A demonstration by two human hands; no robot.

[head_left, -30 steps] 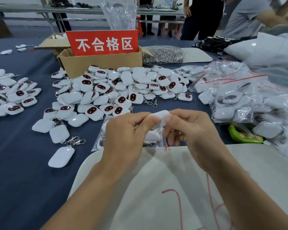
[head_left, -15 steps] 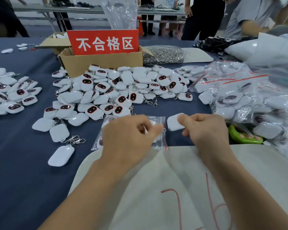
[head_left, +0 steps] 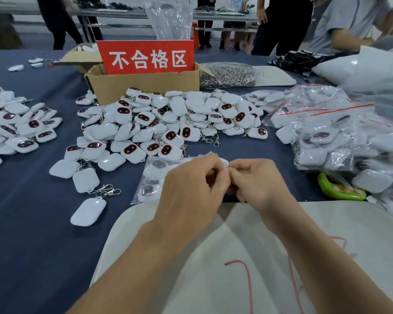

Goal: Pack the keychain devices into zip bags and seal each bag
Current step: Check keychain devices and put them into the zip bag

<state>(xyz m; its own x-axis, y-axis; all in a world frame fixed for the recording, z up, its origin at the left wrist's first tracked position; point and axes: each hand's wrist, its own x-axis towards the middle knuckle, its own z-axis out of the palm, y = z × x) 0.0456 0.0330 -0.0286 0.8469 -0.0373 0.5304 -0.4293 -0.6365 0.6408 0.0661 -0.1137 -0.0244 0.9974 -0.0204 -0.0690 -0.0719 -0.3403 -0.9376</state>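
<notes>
Left hand [head_left: 191, 189] and right hand [head_left: 256, 184] meet fingertip to fingertip, both pinching one white keychain device [head_left: 224, 163] just above a zip bag [head_left: 152, 177] lying on the blue table [head_left: 32, 234]. The loose device pile [head_left: 168, 123] lies behind, against a cardboard box [head_left: 145, 87]. Filled bags [head_left: 338, 132] lie to the right.

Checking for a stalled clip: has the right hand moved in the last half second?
Yes. The right hand has moved left, away from the green toy, and now meets the left hand.
</notes>
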